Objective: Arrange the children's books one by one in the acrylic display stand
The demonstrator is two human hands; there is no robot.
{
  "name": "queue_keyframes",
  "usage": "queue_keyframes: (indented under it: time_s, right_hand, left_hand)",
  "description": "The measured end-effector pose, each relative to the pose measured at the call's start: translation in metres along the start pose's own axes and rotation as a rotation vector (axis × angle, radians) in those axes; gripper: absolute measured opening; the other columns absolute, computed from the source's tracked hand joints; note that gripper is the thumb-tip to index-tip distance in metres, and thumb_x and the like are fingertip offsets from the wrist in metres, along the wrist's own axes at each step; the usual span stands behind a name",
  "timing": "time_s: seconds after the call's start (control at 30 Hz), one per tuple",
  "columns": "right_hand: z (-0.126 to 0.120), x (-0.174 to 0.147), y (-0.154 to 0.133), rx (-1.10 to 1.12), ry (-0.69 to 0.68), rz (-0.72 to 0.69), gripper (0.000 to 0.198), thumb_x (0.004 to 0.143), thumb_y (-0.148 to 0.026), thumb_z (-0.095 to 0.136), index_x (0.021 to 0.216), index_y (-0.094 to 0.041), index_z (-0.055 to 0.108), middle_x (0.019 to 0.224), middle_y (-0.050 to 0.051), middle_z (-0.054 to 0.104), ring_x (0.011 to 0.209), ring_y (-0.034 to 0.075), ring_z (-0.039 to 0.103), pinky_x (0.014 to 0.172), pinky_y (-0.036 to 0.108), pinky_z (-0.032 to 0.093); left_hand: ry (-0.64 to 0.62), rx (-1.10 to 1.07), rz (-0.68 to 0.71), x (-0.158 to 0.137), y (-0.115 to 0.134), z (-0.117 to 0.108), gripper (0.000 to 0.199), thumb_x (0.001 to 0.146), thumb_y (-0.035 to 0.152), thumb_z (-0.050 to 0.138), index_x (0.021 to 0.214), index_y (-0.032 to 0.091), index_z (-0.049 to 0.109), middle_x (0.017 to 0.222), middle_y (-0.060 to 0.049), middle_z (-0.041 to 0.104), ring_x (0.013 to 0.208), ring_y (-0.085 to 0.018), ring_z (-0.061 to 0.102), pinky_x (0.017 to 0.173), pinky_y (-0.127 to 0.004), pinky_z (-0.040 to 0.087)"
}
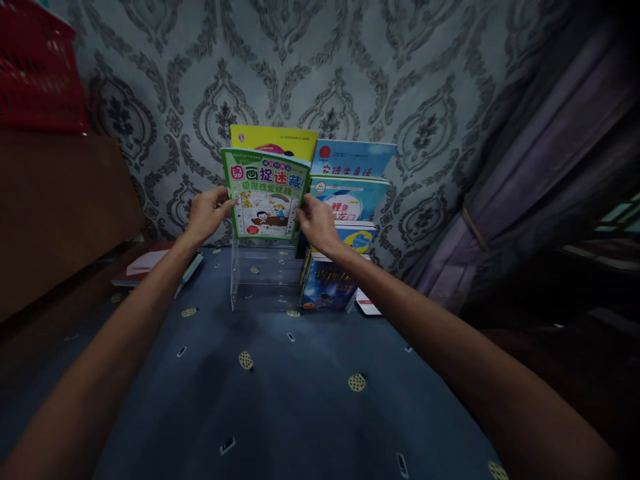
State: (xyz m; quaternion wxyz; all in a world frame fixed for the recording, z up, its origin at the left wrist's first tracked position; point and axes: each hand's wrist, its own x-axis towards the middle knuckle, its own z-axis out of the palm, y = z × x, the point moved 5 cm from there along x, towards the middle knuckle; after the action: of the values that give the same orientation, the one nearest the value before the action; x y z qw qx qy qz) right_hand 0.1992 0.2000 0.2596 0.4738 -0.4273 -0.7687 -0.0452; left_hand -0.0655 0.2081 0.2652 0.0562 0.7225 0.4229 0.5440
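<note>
2 bare forearms [434, 333] reach over a dark blue patterned cloth [300, 413]. The left hand [206, 215] and right hand [319, 223] pinch opposite edges of 1 green book [267, 217], upright at the left side of a clear rack [233, 280], before a yellow book [274, 138]. Blue books [356, 155] stand right; behind is patterned wallpaper [280, 60].

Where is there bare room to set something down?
Bare: the blue cloth between the forearms, before the clear rack; the rack's lower left tiers, beneath the green book held by left hand and right hand. Crowded: the rack's right side, packed with books.
</note>
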Motion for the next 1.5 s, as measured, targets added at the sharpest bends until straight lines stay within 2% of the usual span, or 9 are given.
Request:
queue_keyframes:
  time_s: [0.3, 0.67, 0.73, 0.87, 1.07, 1.2, 1.33, 1.4, 1.5]
  right_hand:
    - [-0.005, 0.007, -0.004, -0.152, -0.026, 0.006, 0.006, 0.086, -0.02, 0.054, 0.084, -0.023, 0.057, 0.087, 0.01, 0.071, 0.085, 0.03, 0.065, 0.076, 0.038, 0.049]
    - [-0.011, 0.001, -0.004, -0.3, -0.013, 0.066, 0.003, 0.085, -0.024, 0.06, 0.083, -0.025, 0.062, 0.082, 0.009, 0.071, 0.08, 0.031, 0.065, 0.07, 0.039, 0.05]
    - [-0.009, 0.002, -0.003, -0.311, -0.012, 0.076, 0.003, 0.084, -0.024, 0.06, 0.086, -0.025, 0.062, 0.081, 0.008, 0.072, 0.079, 0.031, 0.066, 0.069, 0.039, 0.05]
    - [-0.007, 0.004, -0.001, -0.291, 0.005, 0.09, 0.015, 0.085, -0.019, 0.057, 0.097, -0.024, 0.062, 0.083, 0.009, 0.074, 0.079, 0.032, 0.067, 0.072, 0.041, 0.051]
    - [-0.003, -0.004, 0.002, -0.179, 0.056, 0.023, 0.036, 0.088, -0.018, 0.051, 0.123, -0.02, 0.055, 0.086, 0.009, 0.074, 0.08, 0.029, 0.067, 0.074, 0.04, 0.054]
    - [-0.001, -0.018, -0.002, -0.115, 0.077, -0.014, 0.052, 0.087, -0.013, 0.047, 0.139, -0.017, 0.045, 0.102, 0.012, 0.073, 0.085, 0.027, 0.068, 0.079, 0.041, 0.056]
    - [0.002, -0.035, -0.015, -0.078, 0.046, -0.13, 0.042, 0.092, -0.013, 0.045, 0.133, -0.018, 0.053, 0.111, 0.014, 0.069, 0.095, 0.027, 0.067, 0.086, 0.042, 0.056]
    - [0.006, -0.043, -0.021, -0.069, -0.014, -0.185, 0.035, 0.094, -0.014, 0.044, 0.126, -0.019, 0.058, 0.113, 0.014, 0.067, 0.097, 0.026, 0.067, 0.088, 0.041, 0.056]
    - [0.017, -0.053, -0.027, -0.038, -0.127, -0.206, 0.031, 0.095, -0.012, 0.045, 0.121, -0.019, 0.061, 0.113, 0.012, 0.065, 0.099, 0.025, 0.066, 0.089, 0.038, 0.056]
  left_hand:
    - [0.02, -0.027, -0.008, 0.001, -0.007, 0.005, 0.036, 0.081, 0.055, 0.061, 0.086, 0.02, 0.066, 0.077, -0.003, 0.07, 0.057, -0.015, 0.063, 0.052, -0.025, 0.051]
    - [-0.009, -0.059, -0.001, -0.002, -0.013, 0.014, 0.029, 0.08, 0.049, 0.062, 0.079, 0.02, 0.065, 0.073, -0.001, 0.069, 0.055, -0.015, 0.063, 0.051, -0.025, 0.05]
    - [-0.006, -0.05, -0.017, -0.004, -0.016, 0.016, 0.029, 0.08, 0.05, 0.061, 0.079, 0.021, 0.063, 0.073, -0.001, 0.068, 0.057, -0.016, 0.064, 0.053, -0.026, 0.051]
    - [0.002, -0.033, -0.038, -0.008, -0.02, 0.018, 0.031, 0.08, 0.052, 0.061, 0.076, 0.022, 0.06, 0.069, 0.0, 0.065, 0.057, -0.018, 0.064, 0.055, -0.029, 0.05]
    - [-0.02, 0.151, -0.002, -0.013, -0.018, 0.021, 0.024, 0.085, 0.043, 0.059, 0.074, 0.021, 0.06, 0.068, 0.0, 0.066, 0.067, -0.019, 0.064, 0.061, -0.027, 0.047]
    - [-0.057, 0.245, -0.07, -0.018, -0.022, 0.028, 0.02, 0.089, 0.036, 0.055, 0.079, 0.02, 0.061, 0.073, -0.001, 0.068, 0.067, -0.018, 0.065, 0.062, -0.026, 0.046]
    - [-0.042, 0.267, -0.088, -0.024, -0.02, 0.035, 0.015, 0.091, 0.032, 0.055, 0.084, 0.02, 0.059, 0.081, -0.004, 0.069, 0.068, -0.019, 0.066, 0.063, -0.028, 0.046]
    - [-0.01, 0.316, -0.08, -0.026, -0.016, 0.037, 0.008, 0.091, 0.028, 0.058, 0.092, 0.02, 0.058, 0.087, -0.005, 0.069, 0.077, -0.022, 0.067, 0.069, -0.03, 0.048]
    - [0.052, 0.435, -0.064, -0.029, -0.008, 0.037, 0.013, 0.09, 0.023, 0.062, 0.101, 0.02, 0.056, 0.101, -0.009, 0.067, 0.095, -0.025, 0.066, 0.081, -0.033, 0.049]
